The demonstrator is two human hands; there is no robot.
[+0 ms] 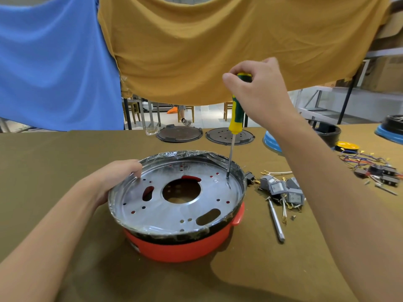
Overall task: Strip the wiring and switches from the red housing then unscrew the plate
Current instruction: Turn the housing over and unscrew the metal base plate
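Head view: the round red plastic housing (pixel 183 247) sits on the olive-brown bench (pixel 65 149), with the perforated silver metal plate (pixel 174 205) seated in its top under a torn film of clear wrap. The right hand (pixel 259 92) is clenched round the top of the green-and-yellow-handled screwdriver (pixel 236 110), held nearly upright, its tip down on the plate close to the far right rim. The left hand (pixel 122 173) grasps the housing's left rim, fingers curled over the edge onto the plate.

The grey rocker switches with their wire tails (pixel 281 190) lie loose just right of the housing, so the stripping looks done and the unscrewing is the step in hand.

The likely trouble is the tip riding out of the screw head, which cannot be made out here. With the grip so high on the handle, any lean would let the blade skid across the shiny plate, towards the bracing fingers. The loose wrap could also snag the shaft.
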